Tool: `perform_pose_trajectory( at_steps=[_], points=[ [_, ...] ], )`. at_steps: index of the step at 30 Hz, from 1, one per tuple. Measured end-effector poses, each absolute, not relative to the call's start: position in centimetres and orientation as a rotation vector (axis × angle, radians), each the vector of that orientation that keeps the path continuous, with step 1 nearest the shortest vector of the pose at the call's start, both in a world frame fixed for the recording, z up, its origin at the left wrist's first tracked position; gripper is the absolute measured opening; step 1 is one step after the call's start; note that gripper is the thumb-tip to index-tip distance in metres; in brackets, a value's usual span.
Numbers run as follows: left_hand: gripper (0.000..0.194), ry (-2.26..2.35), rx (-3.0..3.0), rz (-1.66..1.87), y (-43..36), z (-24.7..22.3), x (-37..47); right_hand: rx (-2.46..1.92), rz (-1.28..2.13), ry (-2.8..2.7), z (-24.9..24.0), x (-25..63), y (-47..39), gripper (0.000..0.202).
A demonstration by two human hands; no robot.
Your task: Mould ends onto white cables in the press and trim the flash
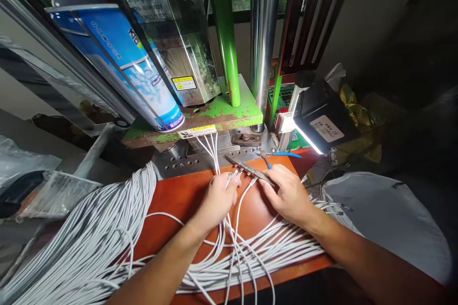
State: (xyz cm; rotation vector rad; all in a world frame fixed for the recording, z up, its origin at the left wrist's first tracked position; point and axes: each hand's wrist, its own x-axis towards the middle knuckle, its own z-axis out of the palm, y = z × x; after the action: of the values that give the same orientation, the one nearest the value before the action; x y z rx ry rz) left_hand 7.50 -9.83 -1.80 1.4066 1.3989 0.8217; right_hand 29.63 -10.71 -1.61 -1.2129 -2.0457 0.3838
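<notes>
My right hand (285, 194) grips one end of a narrow metal bar (246, 167), thumb below and fingers on top. Along the bar's lower edge sit several small connectors with white cables running down from them. My left hand (222, 195) is closed around white cables (229, 221) by their connector ends, close to the bar's left half. Its fingertips pinch a clear or metal plug (229, 178). Beyond the hands, several white cables (213, 148) come out from the press mould (211, 143). Blue-handled cutters (266, 156) lie just past the right hand.
A large bundle of white cables (118, 205) spreads over the left of the orange-brown table (168, 200) and across its front. The green press plate (236, 112) hangs above the mould. A blue spray can (121, 66) stands left, a lit lamp (322, 121) right.
</notes>
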Motion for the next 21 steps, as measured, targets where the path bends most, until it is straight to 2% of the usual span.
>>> perform_pose_trajectory(
  at_steps=[9,17,21],
  points=[
    [0.026,1.301,1.341,0.711,-9.8,-1.5,7.9,-1.143,0.361,-2.133,-1.9,29.4,-10.6,0.020],
    [0.029,1.238,1.263,0.681,-9.6,-0.9,8.2,-1.056,0.425,-2.209,-1.7,29.5,-10.8,0.020],
    [0.034,1.205,1.145,0.640,-9.3,-0.1,7.5,-1.145,0.392,-2.147,-1.8,29.4,-10.9,0.022]
  ],
)
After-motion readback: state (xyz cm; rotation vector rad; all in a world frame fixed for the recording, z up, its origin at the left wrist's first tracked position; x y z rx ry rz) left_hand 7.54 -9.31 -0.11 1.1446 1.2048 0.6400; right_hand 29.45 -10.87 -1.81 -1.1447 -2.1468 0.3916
